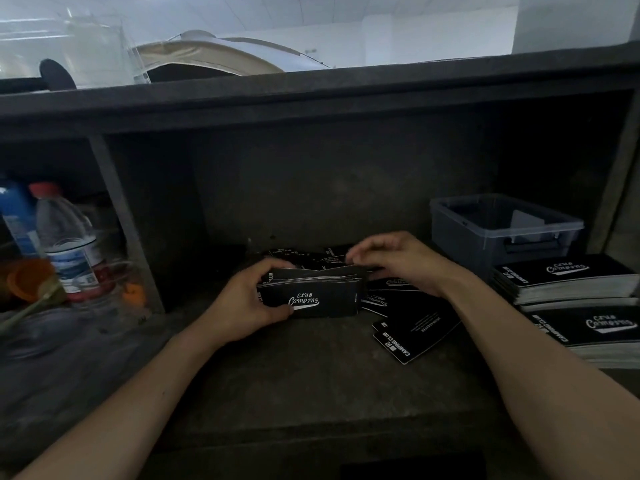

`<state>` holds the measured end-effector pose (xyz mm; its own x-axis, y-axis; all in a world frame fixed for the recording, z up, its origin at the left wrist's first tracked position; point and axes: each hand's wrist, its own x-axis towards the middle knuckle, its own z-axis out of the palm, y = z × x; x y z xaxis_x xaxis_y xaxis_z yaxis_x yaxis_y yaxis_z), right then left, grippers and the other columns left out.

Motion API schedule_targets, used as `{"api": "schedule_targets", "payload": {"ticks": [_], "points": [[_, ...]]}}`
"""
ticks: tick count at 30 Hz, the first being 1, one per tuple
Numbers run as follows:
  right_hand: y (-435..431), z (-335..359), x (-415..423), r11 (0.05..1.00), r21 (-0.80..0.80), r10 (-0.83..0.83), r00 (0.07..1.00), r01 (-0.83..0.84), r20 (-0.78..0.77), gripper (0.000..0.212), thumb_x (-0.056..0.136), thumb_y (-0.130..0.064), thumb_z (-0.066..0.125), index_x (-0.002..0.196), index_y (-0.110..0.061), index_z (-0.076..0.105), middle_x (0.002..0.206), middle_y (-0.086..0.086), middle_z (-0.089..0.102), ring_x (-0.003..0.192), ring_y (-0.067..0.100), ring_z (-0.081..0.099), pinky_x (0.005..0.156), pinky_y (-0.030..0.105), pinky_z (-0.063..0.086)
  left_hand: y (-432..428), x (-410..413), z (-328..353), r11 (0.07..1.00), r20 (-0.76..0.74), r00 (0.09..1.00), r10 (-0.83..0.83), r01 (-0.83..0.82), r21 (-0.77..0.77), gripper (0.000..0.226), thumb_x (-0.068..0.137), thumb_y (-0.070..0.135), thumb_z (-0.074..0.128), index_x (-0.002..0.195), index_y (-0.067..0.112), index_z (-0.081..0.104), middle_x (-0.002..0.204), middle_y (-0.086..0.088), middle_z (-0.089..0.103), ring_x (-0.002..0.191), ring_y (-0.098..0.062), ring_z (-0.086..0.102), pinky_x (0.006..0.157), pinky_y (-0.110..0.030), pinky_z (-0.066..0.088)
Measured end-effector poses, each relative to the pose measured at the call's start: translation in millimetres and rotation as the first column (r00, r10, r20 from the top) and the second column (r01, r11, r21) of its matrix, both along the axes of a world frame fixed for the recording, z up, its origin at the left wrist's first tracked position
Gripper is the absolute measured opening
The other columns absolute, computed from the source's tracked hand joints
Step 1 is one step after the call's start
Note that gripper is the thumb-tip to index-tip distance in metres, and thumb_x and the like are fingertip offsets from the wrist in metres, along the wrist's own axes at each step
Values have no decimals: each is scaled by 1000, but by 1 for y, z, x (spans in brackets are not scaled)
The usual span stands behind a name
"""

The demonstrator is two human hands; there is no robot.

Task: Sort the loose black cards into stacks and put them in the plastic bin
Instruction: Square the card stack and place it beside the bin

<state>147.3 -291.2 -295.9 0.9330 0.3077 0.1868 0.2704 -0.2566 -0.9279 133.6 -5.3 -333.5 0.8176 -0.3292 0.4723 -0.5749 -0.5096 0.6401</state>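
My left hand [254, 301] grips a thick stack of black cards [311, 294] printed "Club Camping", thumb on the near face, fingers curled over the top edge. My right hand [398, 259] is at the stack's far right end, fingers curled down onto the top cards. Loose black cards [412, 332] lie scattered on the dark shelf to the right of the stack, with more of them [304, 254] behind it. The clear plastic bin [502, 230] stands at the back right. Two finished stacks [568, 278] [595, 329] lie in front of the bin.
A dark upright divider [124, 223] separates the left compartment, which holds a water bottle with a red cap [69, 244], a blue bottle [17, 216] and an orange object [29, 278]. The shelf's top board [311, 98] overhangs the work area.
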Motion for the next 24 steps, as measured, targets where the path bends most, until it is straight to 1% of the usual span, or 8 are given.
{"api": "schedule_targets", "payload": {"ticks": [2, 4, 6, 9, 13, 17, 20, 24], "points": [[-6, -1, 1, 991, -120, -44, 998, 50, 54, 14, 85, -13, 72, 99, -11, 75, 103, 4, 74, 89, 5, 67, 79, 22, 54, 0, 0, 0, 1000, -3, 1000, 4, -4, 15, 54, 70, 1, 88, 112, 28, 66, 103, 11, 73, 96, -6, 71, 85, -20, 55], [-9, -3, 2, 978, -199, -43, 996, 57, 73, 14, 83, -15, 75, 97, -12, 76, 96, 3, 75, 78, 0, 65, 71, 17, 52, 0, 1, -1, 999, 12, 1000, 21, -22, 42, 48, 70, 3, 88, 108, 27, 69, 101, 9, 74, 93, -5, 71, 85, -22, 56], [-9, -4, 4, 976, -211, -28, 993, 52, 112, 14, 83, -13, 75, 96, -10, 76, 87, 4, 75, 71, 1, 64, 66, 17, 50, 1, 2, -1, 998, 19, 999, 39, -40, 57, 46, 70, 4, 88, 106, 28, 70, 101, 9, 74, 92, -3, 71, 87, -22, 56], [-10, -6, 7, 981, -188, -10, 981, 47, 193, 12, 81, -6, 75, 93, -4, 75, 74, 3, 72, 64, 6, 65, 63, 21, 51, -1, 1, -1, 999, 1, 1000, 25, -25, 36, 52, 71, 1, 87, 113, 26, 68, 105, 10, 74, 93, 1, 70, 87, -16, 54], [-8, -8, 7, 985, -173, 41, 989, -16, 144, 10, 83, -4, 72, 89, -12, 74, 80, 7, 73, 70, 11, 68, 65, 24, 58, -1, -1, 0, 1000, -2, 1000, 3, -3, 25, 55, 72, -2, 86, 116, 24, 66, 106, 7, 74, 95, -1, 70, 88, -13, 51], [-6, -6, 6, 987, -160, 26, 984, 2, 178, 13, 84, -3, 71, 88, -15, 77, 89, 7, 75, 80, 11, 66, 74, 31, 58, -1, 0, 0, 1000, 0, 1000, 13, -13, 29, 55, 71, 0, 87, 115, 26, 66, 104, 7, 73, 94, -3, 70, 88, -15, 52], [-7, -4, 5, 988, -152, 23, 985, 3, 170, 15, 83, -2, 72, 86, -15, 78, 82, 2, 75, 77, 10, 65, 74, 29, 58, -1, 0, 0, 1000, -10, 1000, 24, -24, 20, 57, 70, 0, 87, 114, 29, 65, 102, 7, 73, 92, -1, 70, 86, -14, 52], [-8, -5, 7, 982, -189, 21, 978, 20, 210, 10, 82, -5, 74, 89, -12, 78, 85, 9, 76, 73, 10, 66, 71, 27, 58, -1, 1, -1, 1000, -13, 1000, 18, -17, 20, 58, 69, -1, 87, 115, 27, 64, 104, 5, 73, 94, -4, 70, 88, -17, 53]]}}
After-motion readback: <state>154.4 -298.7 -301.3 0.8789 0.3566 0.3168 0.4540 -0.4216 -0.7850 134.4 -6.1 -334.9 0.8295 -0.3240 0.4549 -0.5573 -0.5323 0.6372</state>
